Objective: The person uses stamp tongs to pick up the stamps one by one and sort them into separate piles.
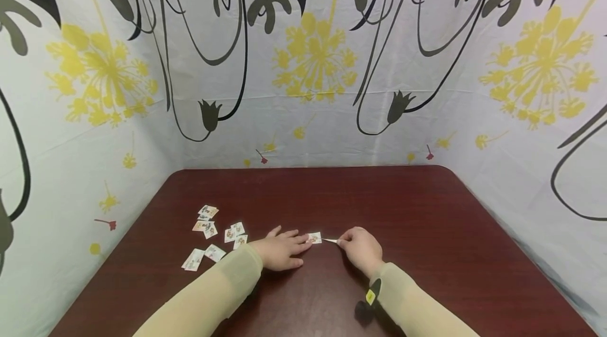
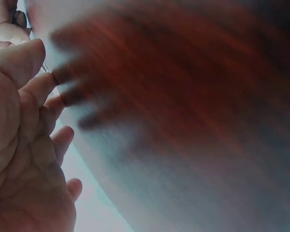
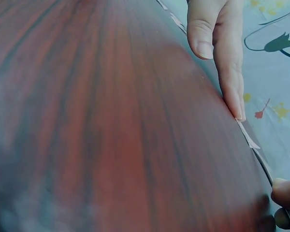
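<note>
Resting with fingers apart, the left hand (image 1: 281,250) covers the left end of a small picture card (image 1: 315,238) — presumably to keep it from sliding. Just right of that card, the right hand (image 1: 362,250) pinches a white card (image 1: 330,241), nearly edge-on — by its outer end, perhaps leaving the inner one free.

Ahead of me and on both sides I see pale, creased cloth (image 1: 327,126), printed with yellow blooms (image 1: 315,60), dark stems (image 1: 245,55) and grey tulips (image 1: 210,115). It rises behind my counter (image 1: 389,200), dark red and wood-grained, with rounded far corners (image 1: 442,173) and a soft sheen.
</note>
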`<state>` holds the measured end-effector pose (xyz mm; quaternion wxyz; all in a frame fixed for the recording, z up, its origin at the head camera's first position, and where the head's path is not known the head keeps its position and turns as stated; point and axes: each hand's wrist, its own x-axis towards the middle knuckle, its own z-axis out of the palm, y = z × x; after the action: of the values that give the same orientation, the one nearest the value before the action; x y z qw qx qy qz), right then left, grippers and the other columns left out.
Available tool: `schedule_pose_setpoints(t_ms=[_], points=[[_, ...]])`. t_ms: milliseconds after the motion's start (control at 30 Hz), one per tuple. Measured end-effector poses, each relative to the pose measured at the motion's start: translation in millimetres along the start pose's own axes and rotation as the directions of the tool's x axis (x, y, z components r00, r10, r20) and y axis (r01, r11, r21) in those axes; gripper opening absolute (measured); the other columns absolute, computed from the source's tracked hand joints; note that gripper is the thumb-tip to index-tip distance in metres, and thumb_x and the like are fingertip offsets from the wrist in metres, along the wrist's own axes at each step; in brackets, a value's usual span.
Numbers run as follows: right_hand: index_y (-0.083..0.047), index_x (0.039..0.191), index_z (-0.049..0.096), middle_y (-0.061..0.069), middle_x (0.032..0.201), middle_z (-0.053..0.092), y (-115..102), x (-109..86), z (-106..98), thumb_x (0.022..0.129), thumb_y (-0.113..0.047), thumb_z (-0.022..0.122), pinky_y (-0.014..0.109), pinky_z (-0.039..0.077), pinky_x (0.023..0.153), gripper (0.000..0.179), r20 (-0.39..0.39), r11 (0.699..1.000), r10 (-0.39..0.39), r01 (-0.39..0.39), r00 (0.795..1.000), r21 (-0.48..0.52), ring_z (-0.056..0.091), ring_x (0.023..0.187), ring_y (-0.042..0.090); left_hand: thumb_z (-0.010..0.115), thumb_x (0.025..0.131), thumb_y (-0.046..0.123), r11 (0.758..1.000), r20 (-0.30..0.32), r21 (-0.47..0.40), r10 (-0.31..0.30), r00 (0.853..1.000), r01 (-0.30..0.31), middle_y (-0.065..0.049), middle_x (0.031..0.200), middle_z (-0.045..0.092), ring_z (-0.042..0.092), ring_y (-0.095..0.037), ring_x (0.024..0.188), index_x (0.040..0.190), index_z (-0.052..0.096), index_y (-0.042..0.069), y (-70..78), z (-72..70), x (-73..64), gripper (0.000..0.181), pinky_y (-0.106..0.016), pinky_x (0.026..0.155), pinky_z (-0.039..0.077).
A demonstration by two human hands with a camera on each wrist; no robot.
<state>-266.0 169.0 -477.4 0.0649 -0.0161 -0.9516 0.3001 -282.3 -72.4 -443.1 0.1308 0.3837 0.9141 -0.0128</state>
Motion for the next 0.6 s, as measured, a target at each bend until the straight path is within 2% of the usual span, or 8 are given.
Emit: schedule_pose_setpoints(t_ms=[167, 367, 600], points=[[-0.024, 0.074, 0.072, -0.006, 0.088, 0.063, 3, 5.1, -1, 0.085, -0.023, 0.07, 0.038, 0.048, 0.067, 0.011, 0.007, 1.0, -0.009, 0.009, 1.0, -0.001, 0.061, 0.079, 0.014, 0.045, 0.099, 0.047, 1.0, 0.004, -0.014, -0.004, 1.0, 0.004, 0.009, 0.157, 0.025, 0.021, -0.02, 0.144, 0.151, 0.034, 0.03, 0.1, -0.8, -0.3, 0.055, -0.056, 0.113, 0.013], [-0.024, 0.075, 0.074, -0.007, 0.086, 0.067, 11, 22.4, -4, 0.084, -0.023, 0.07, 0.039, 0.048, 0.069, 0.01, 0.016, 1.0, 0.01, -0.01, 1.0, 0.025, 0.062, 0.079, 0.014, 0.044, 0.099, 0.049, 0.999, -0.004, -0.049, -0.007, 1.0, 0.007, 0.006, 0.157, 0.026, 0.021, -0.019, 0.145, 0.152, 0.032, 0.025, -1.2, -4.3, -2.8, 0.059, -0.054, 0.114, 0.012], [-0.021, 0.079, 0.075, -0.007, 0.085, 0.068, 19, 50.1, -6, 0.086, -0.023, 0.069, 0.04, 0.048, 0.069, 0.01, 0.052, 0.996, 0.065, -0.068, 0.996, 0.059, 0.06, 0.076, 0.014, 0.048, 0.099, 0.046, 0.995, -0.03, -0.101, -0.02, 0.999, 0.017, 0.002, 0.153, 0.035, 0.025, -0.023, 0.143, 0.149, 0.04, 0.02, -9.5, -7.0, -16.4, 0.057, -0.056, 0.113, 0.014]])
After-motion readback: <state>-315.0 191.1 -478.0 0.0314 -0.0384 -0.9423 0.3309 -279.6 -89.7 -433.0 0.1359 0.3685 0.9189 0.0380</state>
